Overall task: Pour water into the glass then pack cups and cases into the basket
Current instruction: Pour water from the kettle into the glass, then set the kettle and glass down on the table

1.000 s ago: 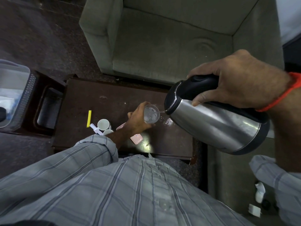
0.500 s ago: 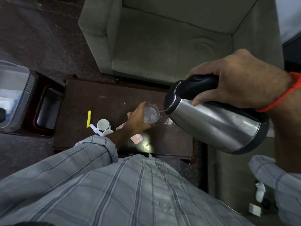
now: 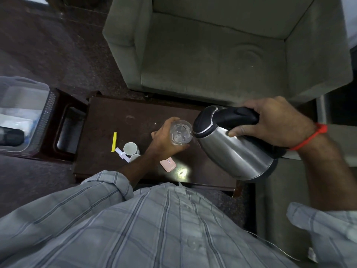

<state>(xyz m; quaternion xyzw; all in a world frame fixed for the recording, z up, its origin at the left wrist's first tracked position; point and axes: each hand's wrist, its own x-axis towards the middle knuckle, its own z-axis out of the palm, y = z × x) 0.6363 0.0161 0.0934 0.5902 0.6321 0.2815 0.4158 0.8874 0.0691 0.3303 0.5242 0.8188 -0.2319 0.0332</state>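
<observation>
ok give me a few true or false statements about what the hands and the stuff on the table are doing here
1. The right hand grips the kettle by its black handle. True.
2. The left hand rests flat and empty on the table. False: its fingers wrap around the glass.
3. The kettle's spout end is tipped toward the glass. True.
4. The white cups are already in the basket. False: they stand on the table beside the yellow strip.
5. The pink case lies on the armchair. False: it lies on the table near the left forearm.
</observation>
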